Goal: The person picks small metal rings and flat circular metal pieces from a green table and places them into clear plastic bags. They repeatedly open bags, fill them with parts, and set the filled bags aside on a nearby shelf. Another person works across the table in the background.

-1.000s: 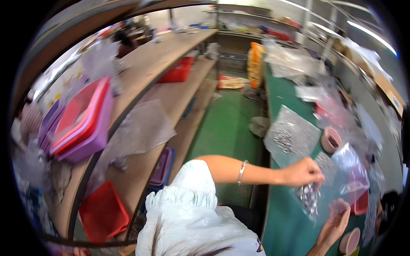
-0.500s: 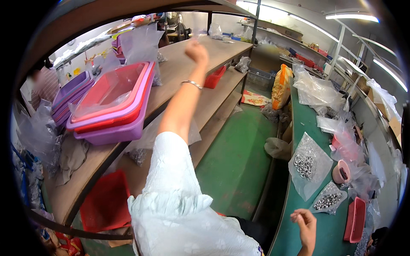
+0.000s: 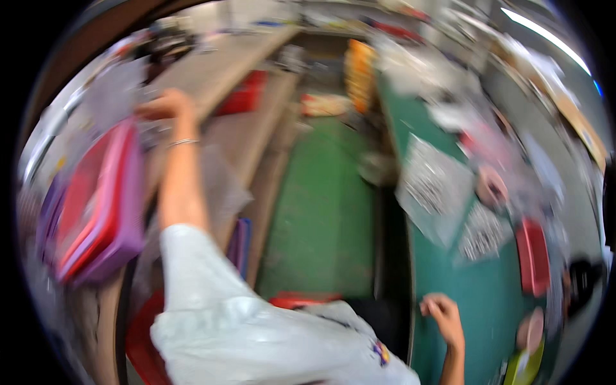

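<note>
My left arm stretches out over the wooden shelf at the left. My left hand (image 3: pixel 165 105) is beside a clear plastic bag (image 3: pixel 117 90) that stands behind the stacked pink, red and purple baskets (image 3: pixel 122 199). Motion smears its fingers, so whether they touch or grip the bag cannot be made out. Over the green tabletop at the lower right hovers my right hand (image 3: pixel 444 316), fingers loosely bent, thumb a little apart, nothing visible in it. Farther up that table lie two clear bags of small shiny metal pieces, a larger bag (image 3: pixel 428 186) and a smaller bag (image 3: pixel 481 234).
A red basket (image 3: pixel 244 93) sits on a lower shelf. Along the green table (image 3: pixel 443 276) are a pink cup (image 3: pixel 491 186), a long pink-red tray (image 3: pixel 532 256) and a yellow-green container (image 3: pixel 525 367). The green aisle floor (image 3: pixel 314 192) runs between shelf and table.
My view has turned and blurred. My left hand has come from above the wooden shelf to beside the clear bag near the baskets. My right hand stays over the green table.
</note>
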Motion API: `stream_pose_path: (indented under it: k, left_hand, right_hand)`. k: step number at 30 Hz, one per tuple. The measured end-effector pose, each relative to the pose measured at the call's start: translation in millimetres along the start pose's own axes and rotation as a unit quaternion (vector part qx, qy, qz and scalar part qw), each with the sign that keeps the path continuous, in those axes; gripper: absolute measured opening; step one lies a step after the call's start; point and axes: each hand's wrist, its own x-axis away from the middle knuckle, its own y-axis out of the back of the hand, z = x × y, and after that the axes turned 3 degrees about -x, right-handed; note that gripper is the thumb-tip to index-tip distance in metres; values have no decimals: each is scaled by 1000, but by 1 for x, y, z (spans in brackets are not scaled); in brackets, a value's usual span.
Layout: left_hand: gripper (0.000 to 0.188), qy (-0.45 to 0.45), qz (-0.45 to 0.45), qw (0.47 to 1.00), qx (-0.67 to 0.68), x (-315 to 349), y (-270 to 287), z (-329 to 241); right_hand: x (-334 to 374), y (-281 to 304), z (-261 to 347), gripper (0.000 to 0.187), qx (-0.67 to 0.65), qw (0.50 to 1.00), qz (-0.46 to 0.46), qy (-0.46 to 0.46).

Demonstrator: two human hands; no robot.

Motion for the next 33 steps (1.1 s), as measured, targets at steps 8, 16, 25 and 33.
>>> stream_pose_path:
  k: [8,16,25,33]
  left_hand:
    - [36,-64,245,839,481,178,142,-145]
    - [35,93,787,380,476,425,386,-274]
    - [42,-74,872,113,471,502,445,-316]
    - [39,-100,877,100,459,508,443,-321]
  right_hand:
    - [61,42,-18,21,-60,994,-69,-57]
    - [177,145,7,17,7,912,-410,-19]
    - [225,321,160,21,433,606,-658,109]
    - [111,443,275,46,627,445,-617,168]
